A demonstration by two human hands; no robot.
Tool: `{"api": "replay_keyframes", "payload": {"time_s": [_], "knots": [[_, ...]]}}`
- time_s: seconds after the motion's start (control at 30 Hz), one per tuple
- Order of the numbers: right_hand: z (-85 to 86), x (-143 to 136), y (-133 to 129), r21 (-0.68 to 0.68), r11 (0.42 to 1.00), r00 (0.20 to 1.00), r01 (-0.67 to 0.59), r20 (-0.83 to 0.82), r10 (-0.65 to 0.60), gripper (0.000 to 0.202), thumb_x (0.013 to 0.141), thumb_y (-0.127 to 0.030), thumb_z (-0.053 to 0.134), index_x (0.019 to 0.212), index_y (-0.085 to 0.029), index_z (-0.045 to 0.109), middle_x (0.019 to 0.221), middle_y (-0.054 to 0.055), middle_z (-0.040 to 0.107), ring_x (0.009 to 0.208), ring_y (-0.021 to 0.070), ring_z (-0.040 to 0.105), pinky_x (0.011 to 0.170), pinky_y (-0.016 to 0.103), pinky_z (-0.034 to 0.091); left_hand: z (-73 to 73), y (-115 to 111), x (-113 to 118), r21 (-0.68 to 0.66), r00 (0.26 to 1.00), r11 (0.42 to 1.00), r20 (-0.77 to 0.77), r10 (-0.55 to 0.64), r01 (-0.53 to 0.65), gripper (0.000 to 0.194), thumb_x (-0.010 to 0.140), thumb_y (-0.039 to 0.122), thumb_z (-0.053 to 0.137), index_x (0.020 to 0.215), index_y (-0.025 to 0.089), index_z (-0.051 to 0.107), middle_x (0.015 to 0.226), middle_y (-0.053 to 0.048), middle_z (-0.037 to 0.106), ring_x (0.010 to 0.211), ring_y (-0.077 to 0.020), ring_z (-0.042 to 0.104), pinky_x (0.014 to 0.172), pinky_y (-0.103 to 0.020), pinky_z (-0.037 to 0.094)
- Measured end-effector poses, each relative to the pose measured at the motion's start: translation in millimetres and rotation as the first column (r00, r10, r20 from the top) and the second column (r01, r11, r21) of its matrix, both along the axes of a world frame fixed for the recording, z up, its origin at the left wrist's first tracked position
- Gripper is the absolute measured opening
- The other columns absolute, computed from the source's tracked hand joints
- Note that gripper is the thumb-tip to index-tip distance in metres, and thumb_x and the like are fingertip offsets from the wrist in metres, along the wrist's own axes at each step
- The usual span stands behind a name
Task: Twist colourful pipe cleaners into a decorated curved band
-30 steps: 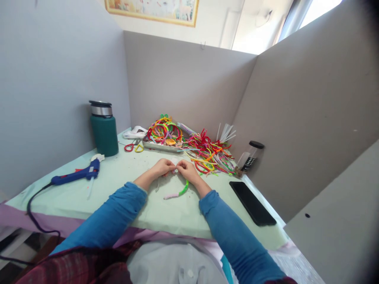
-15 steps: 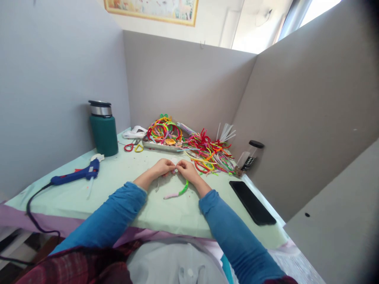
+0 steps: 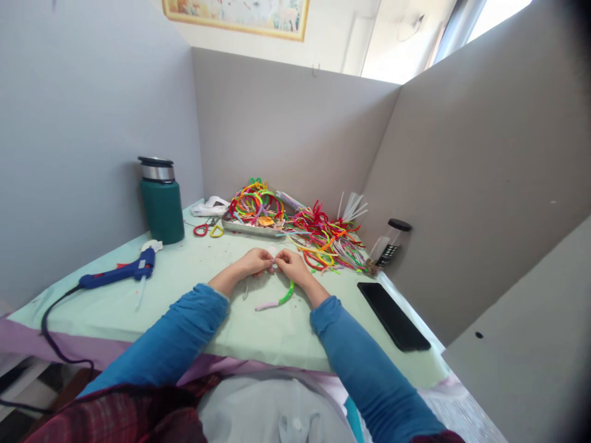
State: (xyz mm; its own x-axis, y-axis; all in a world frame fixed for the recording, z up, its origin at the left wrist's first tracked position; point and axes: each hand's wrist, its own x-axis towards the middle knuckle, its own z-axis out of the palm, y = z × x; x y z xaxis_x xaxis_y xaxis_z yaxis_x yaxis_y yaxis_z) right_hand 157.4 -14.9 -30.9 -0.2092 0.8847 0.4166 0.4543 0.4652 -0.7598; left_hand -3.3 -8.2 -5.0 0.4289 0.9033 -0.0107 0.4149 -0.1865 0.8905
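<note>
My left hand point(image 3: 256, 263) and my right hand point(image 3: 289, 264) meet over the middle of the table, both closed with fingertips pinched together. Between the fingertips is something small and pale, mostly hidden by the fingers. A curved fuzzy strip point(image 3: 287, 296), green above and pale pink at its lower end, hangs or lies below my right hand; its upper end disappears behind that hand. A thin pale loop point(image 3: 246, 289) lies on the cloth below my left hand.
A blue glue gun point(image 3: 117, 274) and green bottle point(image 3: 162, 209) stand left. Behind my hands are scissors point(image 3: 209, 230), a metal tray point(image 3: 253, 230) with coloured rings, and a pile of fuzzy stems point(image 3: 323, 231). On the right are a phone point(image 3: 392, 315) and clear container point(image 3: 390, 244).
The fingertips have shifted very slightly against each other. Everything else looks the same.
</note>
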Motion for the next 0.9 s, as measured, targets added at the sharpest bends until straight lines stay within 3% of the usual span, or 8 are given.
{"api": "replay_keyframes", "payload": {"time_s": [0.27, 0.6, 0.9], "knots": [[-0.6, 0.3, 0.7, 0.003, 1.000, 1.000, 0.004, 0.006, -0.004, 0.008, 0.071, -0.023, 0.048, 0.072, -0.018, 0.055, 0.061, -0.003, 0.056, 0.058, 0.0105, 0.049, 0.055, 0.021, 0.037, 3.2, -3.1, 0.7, -0.002, 1.000, 1.000, -0.009, -0.016, 0.016, 0.014, 0.066, 0.015, 0.053, 0.080, 0.011, 0.055, 0.065, -0.002, 0.064, 0.033, -0.0038, 0.039, 0.034, -0.018, 0.029], [0.4, -0.1, -0.6, -0.001, 1.000, 1.000, 0.008, 0.005, -0.008, 0.009, 0.071, -0.025, 0.049, 0.073, -0.018, 0.056, 0.062, -0.002, 0.056, 0.059, 0.0109, 0.050, 0.055, 0.021, 0.037, 6.4, -5.9, 1.4, -0.026, 1.000, 1.000, 0.000, 0.003, -0.003, 0.021, 0.065, 0.026, 0.063, 0.077, 0.012, 0.053, 0.063, 0.000, 0.063, 0.033, -0.0033, 0.038, 0.035, -0.018, 0.028], [0.8, -0.5, -0.3, -0.019, 1.000, 1.000, -0.013, -0.009, 0.013, 0.008, 0.070, -0.022, 0.048, 0.071, -0.018, 0.055, 0.060, -0.003, 0.055, 0.058, 0.0106, 0.050, 0.056, 0.021, 0.038, 2.3, -1.1, -0.6, 0.007, 0.999, 1.000, -0.036, -0.001, 0.001, 0.027, 0.061, 0.032, 0.066, 0.076, 0.011, 0.058, 0.046, 0.005, 0.053, 0.032, -0.0048, 0.037, 0.035, -0.018, 0.025]]}}
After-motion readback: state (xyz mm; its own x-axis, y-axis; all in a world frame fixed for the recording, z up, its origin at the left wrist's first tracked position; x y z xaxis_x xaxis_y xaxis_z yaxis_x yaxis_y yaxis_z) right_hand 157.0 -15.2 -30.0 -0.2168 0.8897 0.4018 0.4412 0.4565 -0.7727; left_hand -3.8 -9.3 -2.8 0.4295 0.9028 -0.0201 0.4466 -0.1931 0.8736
